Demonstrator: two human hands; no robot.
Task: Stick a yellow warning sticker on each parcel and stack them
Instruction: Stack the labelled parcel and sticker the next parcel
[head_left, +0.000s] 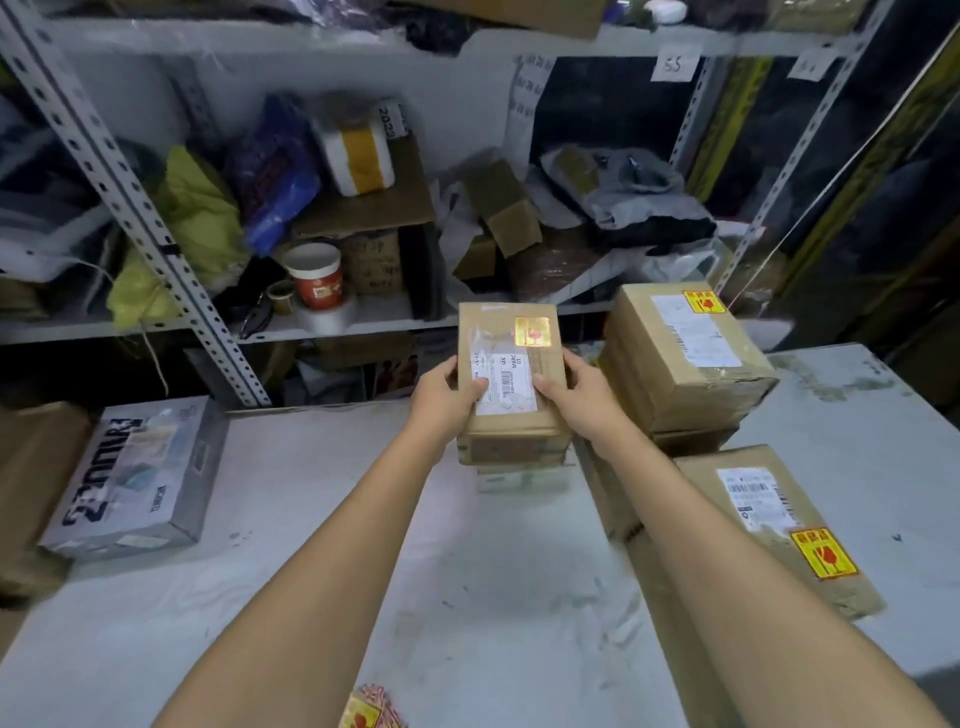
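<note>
A small brown parcel (511, 332) with a white label and a yellow warning sticker (532, 331) at its far right corner sits atop a short stack. My left hand (447, 387) grips its left edge, thumb on the label. My right hand (571, 389) grips its right edge. To the right, a bigger parcel (685, 358) with a yellow sticker tops another stack. Nearer, at right, a flat parcel (769, 519) carries a yellow sticker (823, 553). A bunch of yellow stickers (371, 712) lies at the bottom edge.
The white table (322, 571) holds a grey printed box (140, 478) at left, beside a brown carton (31, 467). Behind the table stand metal shelves (171, 260) crammed with bags, boxes, a red-and-white cup (314, 275) and tape rolls.
</note>
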